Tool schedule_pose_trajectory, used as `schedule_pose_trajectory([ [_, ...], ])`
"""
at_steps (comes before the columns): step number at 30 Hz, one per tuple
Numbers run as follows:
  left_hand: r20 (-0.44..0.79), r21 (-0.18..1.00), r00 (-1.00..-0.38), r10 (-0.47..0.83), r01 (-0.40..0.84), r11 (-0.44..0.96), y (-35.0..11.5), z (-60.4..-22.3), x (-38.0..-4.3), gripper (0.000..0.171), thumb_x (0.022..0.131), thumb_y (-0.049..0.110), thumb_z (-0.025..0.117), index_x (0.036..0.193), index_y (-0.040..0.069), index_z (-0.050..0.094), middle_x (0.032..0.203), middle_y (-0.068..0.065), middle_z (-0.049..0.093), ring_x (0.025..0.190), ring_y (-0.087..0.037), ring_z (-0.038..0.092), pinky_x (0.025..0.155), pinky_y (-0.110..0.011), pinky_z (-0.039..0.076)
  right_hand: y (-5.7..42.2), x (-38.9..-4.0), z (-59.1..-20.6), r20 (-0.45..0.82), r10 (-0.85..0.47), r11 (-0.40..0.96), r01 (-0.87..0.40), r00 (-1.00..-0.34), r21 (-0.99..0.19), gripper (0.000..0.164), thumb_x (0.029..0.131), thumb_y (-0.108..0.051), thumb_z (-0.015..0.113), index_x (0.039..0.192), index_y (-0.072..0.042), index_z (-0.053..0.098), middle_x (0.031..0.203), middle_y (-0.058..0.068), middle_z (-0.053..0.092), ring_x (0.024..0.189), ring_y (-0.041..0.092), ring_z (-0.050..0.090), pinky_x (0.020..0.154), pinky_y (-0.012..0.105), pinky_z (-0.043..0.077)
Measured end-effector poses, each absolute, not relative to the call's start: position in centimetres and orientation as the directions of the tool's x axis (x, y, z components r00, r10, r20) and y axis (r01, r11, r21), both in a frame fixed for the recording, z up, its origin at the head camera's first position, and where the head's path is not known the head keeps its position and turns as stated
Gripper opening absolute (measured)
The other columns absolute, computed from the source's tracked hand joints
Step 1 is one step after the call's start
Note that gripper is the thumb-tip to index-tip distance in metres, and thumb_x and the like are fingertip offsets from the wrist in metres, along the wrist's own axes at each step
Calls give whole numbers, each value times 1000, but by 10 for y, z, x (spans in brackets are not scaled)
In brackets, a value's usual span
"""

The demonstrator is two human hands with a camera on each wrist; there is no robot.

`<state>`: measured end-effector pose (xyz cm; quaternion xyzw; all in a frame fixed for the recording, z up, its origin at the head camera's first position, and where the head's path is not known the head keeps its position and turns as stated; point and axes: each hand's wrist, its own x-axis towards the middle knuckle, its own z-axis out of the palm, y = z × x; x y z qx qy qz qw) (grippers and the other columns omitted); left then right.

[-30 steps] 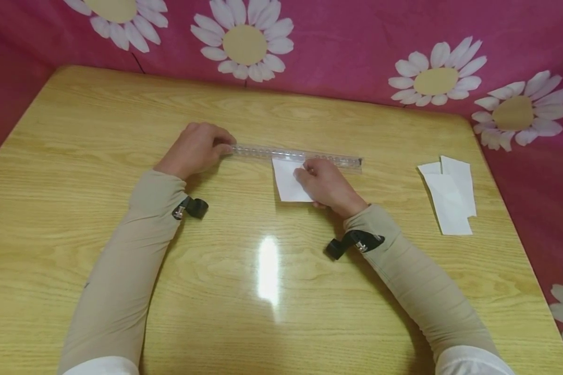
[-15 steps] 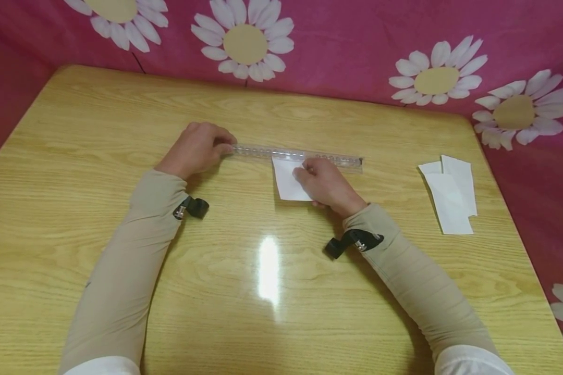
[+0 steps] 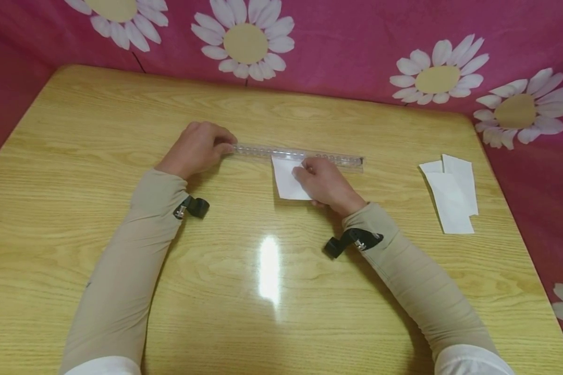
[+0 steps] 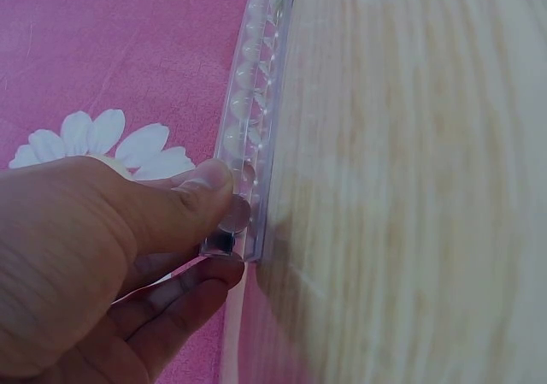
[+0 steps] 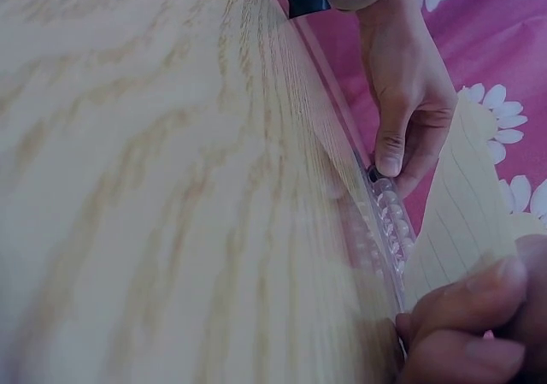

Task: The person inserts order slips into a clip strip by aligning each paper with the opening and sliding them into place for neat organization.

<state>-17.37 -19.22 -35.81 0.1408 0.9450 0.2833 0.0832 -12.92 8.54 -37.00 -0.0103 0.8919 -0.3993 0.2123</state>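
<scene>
A long, narrow clear plastic strip [image 3: 258,151] with a row of round bubble shapes runs left to right across the middle of the table. My left hand [image 3: 194,151] pinches its left end between thumb and fingers; the left wrist view has that end of the strip [image 4: 243,102] close up, with a dark tip. Near the strip's other half, my right hand [image 3: 329,186] grips a white piece of paper [image 3: 287,179] whose top edge meets the strip. Faint ruled lines show on this paper [image 5: 461,209] in the right wrist view. Curled right fingers [image 5: 470,303] hide the paper's right part.
Several white paper pieces [image 3: 448,195] lie overlapping on the right side of the wood-grain table [image 3: 272,333]. A pink cloth [image 3: 338,47] with white daisies hangs behind the table's far edge. A glare spot shines on the tabletop in front of the hands.
</scene>
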Motion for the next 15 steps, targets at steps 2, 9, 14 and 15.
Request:
schedule_pose_trajectory([
  [2,-79,560,-946,313,218,799,-192,-358,-174,29,104,18,63,128,6,73,134,-16,71,130,-32,61,115,-49,46,85,-130,-370,-371,-186,686,150,-910,-712,26,107,-32,50,95,-10,56,65,-2,45,45,13,44,42,28,38],
  [9,-84,563,-947,311,212,798,-192,-358,-173,28,104,17,63,128,6,73,135,-16,70,131,-32,60,116,-50,45,84,-130,-370,-373,-184,697,147,-909,-702,26,107,-32,50,96,-10,56,66,-1,47,46,13,45,43,28,38],
  [14,-87,562,-947,308,209,800,-191,-357,-173,28,104,17,63,128,7,73,136,-16,70,131,-32,60,117,-50,45,82,-130,-368,-382,-177,696,159,-907,-700,26,107,-33,50,96,-10,56,67,-2,46,47,13,44,43,28,38],
  [15,-89,562,-947,308,207,801,-191,-357,-172,28,104,17,63,128,7,73,136,-16,70,131,-32,60,117,-50,45,81,-130,-368,-383,-175,697,161,-907,-699,26,107,-33,50,96,-11,56,67,-2,46,47,13,44,44,28,38],
])
